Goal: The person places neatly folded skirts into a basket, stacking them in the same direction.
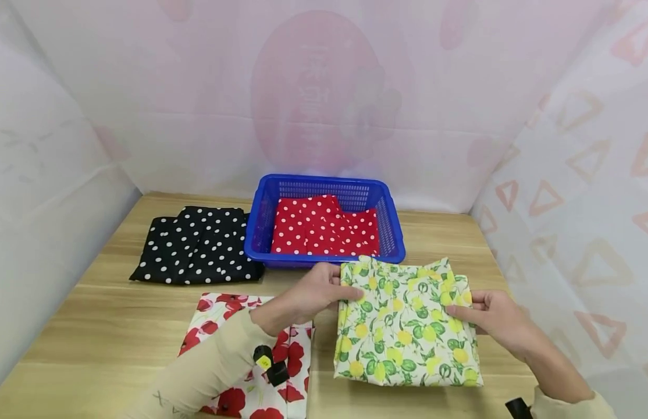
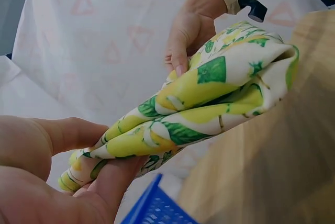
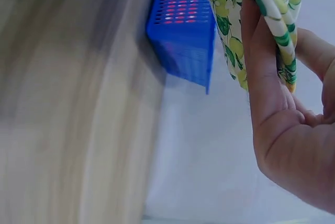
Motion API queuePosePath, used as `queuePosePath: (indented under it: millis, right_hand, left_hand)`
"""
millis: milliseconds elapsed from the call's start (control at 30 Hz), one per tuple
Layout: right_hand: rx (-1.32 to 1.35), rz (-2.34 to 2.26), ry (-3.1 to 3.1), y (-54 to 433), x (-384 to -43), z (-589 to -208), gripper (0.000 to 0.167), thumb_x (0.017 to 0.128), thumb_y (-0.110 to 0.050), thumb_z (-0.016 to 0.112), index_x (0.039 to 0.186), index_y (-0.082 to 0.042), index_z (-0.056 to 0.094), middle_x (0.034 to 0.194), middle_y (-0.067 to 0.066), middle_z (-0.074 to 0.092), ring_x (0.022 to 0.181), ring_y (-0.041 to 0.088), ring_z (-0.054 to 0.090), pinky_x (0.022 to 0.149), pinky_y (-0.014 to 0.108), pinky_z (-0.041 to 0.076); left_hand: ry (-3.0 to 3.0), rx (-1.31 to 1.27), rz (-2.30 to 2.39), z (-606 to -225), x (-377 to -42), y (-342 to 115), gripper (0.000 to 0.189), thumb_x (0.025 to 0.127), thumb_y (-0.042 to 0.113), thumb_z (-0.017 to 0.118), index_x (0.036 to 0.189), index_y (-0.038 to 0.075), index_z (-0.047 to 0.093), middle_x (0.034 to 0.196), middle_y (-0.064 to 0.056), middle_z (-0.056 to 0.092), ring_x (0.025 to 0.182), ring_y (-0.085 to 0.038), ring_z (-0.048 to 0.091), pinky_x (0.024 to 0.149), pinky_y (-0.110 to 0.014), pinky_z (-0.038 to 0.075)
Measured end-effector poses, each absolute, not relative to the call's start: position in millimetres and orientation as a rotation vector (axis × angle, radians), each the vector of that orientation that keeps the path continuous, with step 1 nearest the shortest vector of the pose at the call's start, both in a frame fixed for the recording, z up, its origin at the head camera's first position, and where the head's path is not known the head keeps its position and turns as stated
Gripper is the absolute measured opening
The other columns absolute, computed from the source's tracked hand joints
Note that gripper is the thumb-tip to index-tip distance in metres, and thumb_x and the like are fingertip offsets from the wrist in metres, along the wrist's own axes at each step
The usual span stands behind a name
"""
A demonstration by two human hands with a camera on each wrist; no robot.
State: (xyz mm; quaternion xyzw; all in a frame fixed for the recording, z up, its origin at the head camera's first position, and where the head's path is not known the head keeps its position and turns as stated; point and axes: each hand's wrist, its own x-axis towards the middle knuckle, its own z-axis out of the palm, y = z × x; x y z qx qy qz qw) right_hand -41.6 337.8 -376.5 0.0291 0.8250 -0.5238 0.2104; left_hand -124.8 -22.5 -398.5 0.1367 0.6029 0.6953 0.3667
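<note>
A folded cloth with a lemon print (image 1: 402, 331) hangs above the table in front of the basket, its layers showing at the side edge in the left wrist view. My left hand (image 1: 316, 294) pinches its upper left edge, thumb on the near face and fingers behind. At the upper right edge my right hand (image 1: 499, 323) pinches it the same way. Behind it stands a blue plastic basket (image 1: 256, 224), in which a folded red cloth with white dots (image 1: 324, 230) lies. The fingers of the right hand (image 3: 264, 72) show under the fabric in the right wrist view.
Left of the basket lies a folded black cloth with white dots (image 1: 198, 247), touching or close to its side. A white cloth with red flowers (image 1: 240, 401) lies on the wooden table (image 1: 88, 343), partly beneath the left forearm. Printed white curtains (image 1: 198, 87) enclose the back and sides.
</note>
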Motion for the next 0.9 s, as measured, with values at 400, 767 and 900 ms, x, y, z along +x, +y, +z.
queuePosePath:
  millis: [400,767,900]
  right_hand:
    - [0.043,-1.402,2.439,305.4,-108.9,-319.4,0.055,0.101,-0.036,0.073,0.134,0.007,0.065,0.101,0.003,0.083,0.093,0.018,0.080,0.088,0.030,0.064]
    - [0.078,-1.283,2.531,268.6,-184.5,-296.8,0.051,0.098,-0.048,0.074,0.126,-0.006,0.072,0.112,0.001,0.078,0.108,0.018,0.074,0.106,0.042,0.059]
    - [0.111,-1.292,2.545,254.6,-205.8,-299.3,0.045,0.097,-0.048,0.075,0.116,-0.007,0.073,0.112,0.004,0.074,0.111,0.020,0.071,0.108,0.043,0.058]
  left_hand:
    - [1.842,0.245,1.728,-339.0,-177.6,-49.7,0.030,0.099,0.014,0.074,0.128,0.005,0.068,0.118,-0.011,0.080,0.106,-0.026,0.079,0.093,-0.039,0.065]
    - [2.137,0.257,1.637,-302.7,-240.9,-75.5,0.034,0.100,0.018,0.075,0.129,0.003,0.068,0.120,-0.013,0.078,0.101,-0.024,0.078,0.091,-0.038,0.065]
    - [2.219,0.251,1.579,-299.0,-264.2,-81.4,0.033,0.100,0.018,0.074,0.128,0.000,0.070,0.121,-0.016,0.076,0.100,-0.024,0.076,0.090,-0.038,0.065]
